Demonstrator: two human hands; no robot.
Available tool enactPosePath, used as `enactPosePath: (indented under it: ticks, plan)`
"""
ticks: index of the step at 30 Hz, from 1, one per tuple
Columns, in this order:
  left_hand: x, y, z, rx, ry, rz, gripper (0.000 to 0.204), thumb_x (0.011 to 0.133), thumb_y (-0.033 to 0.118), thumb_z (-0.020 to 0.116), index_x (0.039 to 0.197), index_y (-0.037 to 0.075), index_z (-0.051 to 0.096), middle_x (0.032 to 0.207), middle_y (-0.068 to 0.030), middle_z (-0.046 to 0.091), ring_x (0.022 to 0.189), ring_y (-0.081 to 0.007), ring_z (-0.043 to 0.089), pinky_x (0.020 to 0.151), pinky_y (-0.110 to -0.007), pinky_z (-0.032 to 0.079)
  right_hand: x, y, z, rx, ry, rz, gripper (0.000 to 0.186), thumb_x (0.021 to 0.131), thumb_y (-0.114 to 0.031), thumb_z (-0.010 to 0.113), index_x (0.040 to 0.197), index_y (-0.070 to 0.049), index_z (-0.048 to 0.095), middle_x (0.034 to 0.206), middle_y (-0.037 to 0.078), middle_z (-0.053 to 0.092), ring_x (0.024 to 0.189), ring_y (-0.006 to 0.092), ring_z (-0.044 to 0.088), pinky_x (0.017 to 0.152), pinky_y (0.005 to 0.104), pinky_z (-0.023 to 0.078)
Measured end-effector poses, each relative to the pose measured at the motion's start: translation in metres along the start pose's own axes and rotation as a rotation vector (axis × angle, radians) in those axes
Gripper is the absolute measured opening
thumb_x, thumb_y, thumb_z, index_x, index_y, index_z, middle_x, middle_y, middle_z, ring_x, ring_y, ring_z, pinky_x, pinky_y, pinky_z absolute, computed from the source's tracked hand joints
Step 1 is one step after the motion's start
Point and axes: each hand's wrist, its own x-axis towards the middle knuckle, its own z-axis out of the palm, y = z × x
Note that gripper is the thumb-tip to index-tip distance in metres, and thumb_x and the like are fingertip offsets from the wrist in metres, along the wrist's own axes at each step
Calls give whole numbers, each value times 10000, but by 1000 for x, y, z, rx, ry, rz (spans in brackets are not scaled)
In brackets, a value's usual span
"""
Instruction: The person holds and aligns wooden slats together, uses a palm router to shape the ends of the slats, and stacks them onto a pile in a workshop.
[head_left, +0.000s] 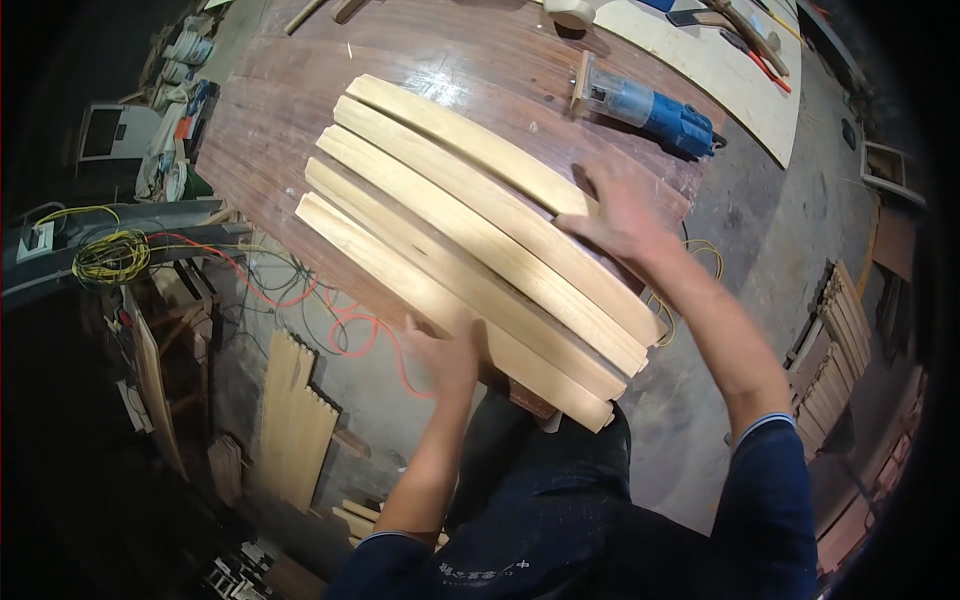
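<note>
Several pale wooden slats (470, 210) with shaped ends lie side by side on the brown wooden table, running from far left to near right, with narrow gaps between them. My right hand (620, 215) is closed on the edge of the farthest slat (450, 135), toward its right part; this hand is slightly blurred. At the near side, my left hand (448, 355) grips the edge of the nearest slat (390, 270) around its middle. Some of the left fingers are hidden. The slats' right ends reach past the table's near edge, close to my body.
A blue handheld power router (650, 115) lies on the table (270, 120) at the far right. Beyond it, hand tools rest on a pale board (670, 50). Orange cable (370, 335) loops across the floor at left. Stacked wooden slats (295, 420) stand lower left.
</note>
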Motion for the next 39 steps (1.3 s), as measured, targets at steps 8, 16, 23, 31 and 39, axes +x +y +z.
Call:
enactPosePath:
  ticks: [8, 16, 23, 31, 39]
  plan:
    - [13, 34, 11, -241, -94, -112, 844, 914, 304, 838, 1493, -153, 428, 1539, -359, 469, 1426, -458, 417, 1212, -527, 358, -34, -83, 47, 90, -37, 292, 1003, 807, -560, 826, 1538, 47, 507, 1500, 309, 531, 1381, 482, 490, 1186, 578, 404]
    - [71, -8, -52, 32, -102, -35, 860, 912, 447, 818, 1432, -154, 488, 1435, -404, 499, 1377, -544, 424, 1185, -587, 362, -74, -167, 58, 258, -245, 551, 907, 830, -461, 839, 1466, 101, 522, 1468, 331, 508, 1372, 491, 503, 1177, 554, 446]
    - [157, -56, -86, 409, -180, 241, 830, 903, 500, 803, 1396, -119, 551, 1353, -365, 585, 1324, -533, 505, 1146, -607, 405, -108, -223, 126, 396, -181, 588, 836, 884, -462, 834, 1441, 94, 551, 1454, 379, 546, 1350, 497, 581, 1115, 542, 512]
    - [205, -44, -105, 569, -333, 475, 895, 899, 572, 780, 1461, -75, 520, 1392, -344, 552, 1316, -527, 496, 1146, -592, 387, -128, -292, 152, 1213, -44, 694, 322, 942, -201, 777, 1142, 52, 784, 1025, 197, 818, 974, 271, 787, 875, 415, 605]
    - [203, -8, -81, 658, -339, 751, 761, 919, 540, 771, 1381, -38, 595, 1275, -266, 610, 1209, -474, 554, 1067, -580, 434, -150, -310, 207, 1631, -212, 959, 358, 1005, -297, 742, 1184, 13, 756, 1032, 81, 780, 883, 224, 745, 827, 372, 601]
